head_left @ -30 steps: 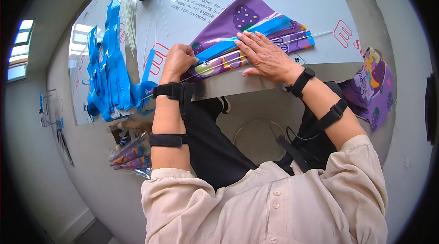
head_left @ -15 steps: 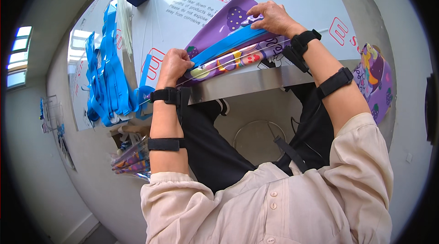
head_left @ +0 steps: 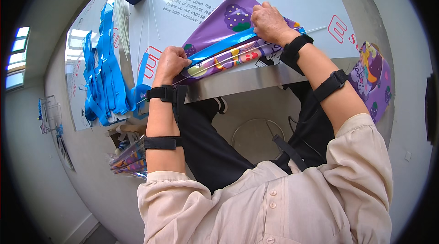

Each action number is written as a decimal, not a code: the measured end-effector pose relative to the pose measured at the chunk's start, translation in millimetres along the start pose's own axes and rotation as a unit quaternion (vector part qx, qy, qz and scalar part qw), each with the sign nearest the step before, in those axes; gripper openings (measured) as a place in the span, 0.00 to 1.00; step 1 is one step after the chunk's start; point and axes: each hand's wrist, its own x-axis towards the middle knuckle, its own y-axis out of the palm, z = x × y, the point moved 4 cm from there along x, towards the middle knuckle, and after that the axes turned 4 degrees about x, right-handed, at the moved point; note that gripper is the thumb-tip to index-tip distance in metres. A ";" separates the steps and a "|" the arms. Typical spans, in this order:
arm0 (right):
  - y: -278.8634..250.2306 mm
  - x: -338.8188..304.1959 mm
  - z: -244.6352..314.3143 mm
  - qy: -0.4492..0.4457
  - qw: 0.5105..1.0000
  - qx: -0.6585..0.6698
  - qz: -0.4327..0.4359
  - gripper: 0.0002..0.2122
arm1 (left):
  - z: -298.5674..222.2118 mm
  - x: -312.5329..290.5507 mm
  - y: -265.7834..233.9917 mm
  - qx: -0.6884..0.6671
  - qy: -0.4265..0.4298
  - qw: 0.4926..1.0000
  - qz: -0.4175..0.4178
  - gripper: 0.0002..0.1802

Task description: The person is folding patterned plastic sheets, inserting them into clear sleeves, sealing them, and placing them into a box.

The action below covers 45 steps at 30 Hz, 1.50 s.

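Your left hand (head_left: 170,62) pinches the near corner of the purple printed kite sail (head_left: 228,38) at the steel table (head_left: 256,76) edge, anchoring it. Your right hand (head_left: 270,22), fingers curled down, presses the blue strip (head_left: 224,45) flat, so the thin white rod (head_left: 256,48) lies straight.

A steel table (head_left: 283,72) fills the upper frame; grey floor (head_left: 68,189) lies below, a bright window (head_left: 16,56) far left.
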 end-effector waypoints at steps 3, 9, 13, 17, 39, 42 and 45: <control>-2.7 -5.7 7.6 0.006 0.998 -0.047 -0.051 0.07 | -0.7 2.3 0.0 0.011 0.006 1.000 -0.001 0.08; 7.0 -35.8 22.2 -0.224 0.968 -0.109 0.041 0.12 | 3.6 -0.6 1.0 0.016 -0.008 1.000 -0.020 0.09; 1.6 -67.8 17.9 -0.235 0.972 -0.022 -0.008 0.20 | -5.7 -11.0 2.5 0.042 -0.018 0.996 -0.071 0.11; 3.2 -72.5 26.8 -0.224 0.971 -0.076 0.045 0.23 | -30.0 -34.5 6.2 0.147 0.150 0.948 -0.238 0.08; 19.4 -71.4 29.6 -0.230 0.952 -0.202 -0.007 0.20 | -39.6 -81.2 54.3 0.338 0.250 0.880 -0.221 0.20; 19.0 -68.1 29.1 -0.226 0.952 -0.207 -0.008 0.19 | -40.1 -79.9 54.2 0.347 0.254 0.874 -0.228 0.20; 8.2 -60.3 26.6 -0.201 0.970 -0.136 0.033 0.17 | -34.1 -79.0 51.6 0.330 0.266 0.869 -0.255 0.19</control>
